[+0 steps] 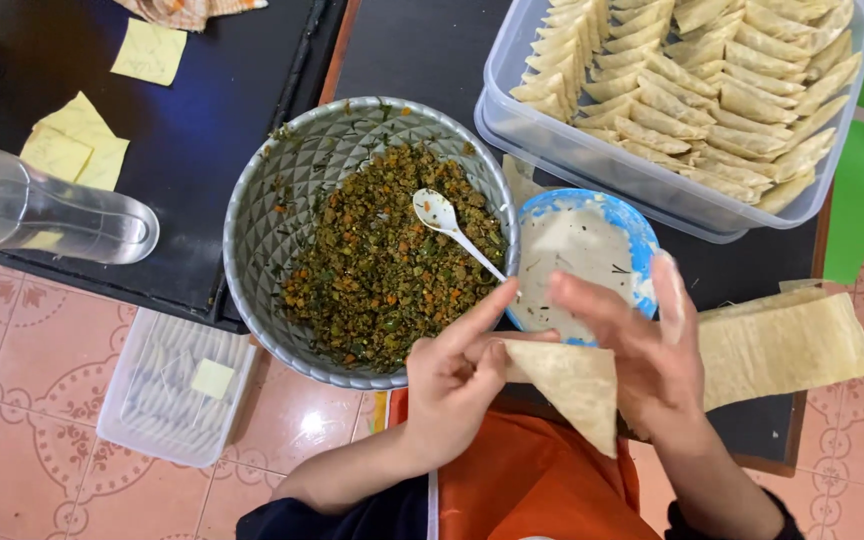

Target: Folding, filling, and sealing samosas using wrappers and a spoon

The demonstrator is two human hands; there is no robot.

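- I have one view only, from the head camera, looking almost straight down over my chest and forearms.
- It sits close: my left hand (452, 385) and right hand (647, 350) fill the lower middle, arms entering from the bottom edge.
- Ahead of the hands, the table (422, 50) runs to the top edge; the bowl (282, 200) lies just beyond the left hand.
- Floor (12, 400) shows left of the hands, and a strip to their right.
- No second view to overlap with.
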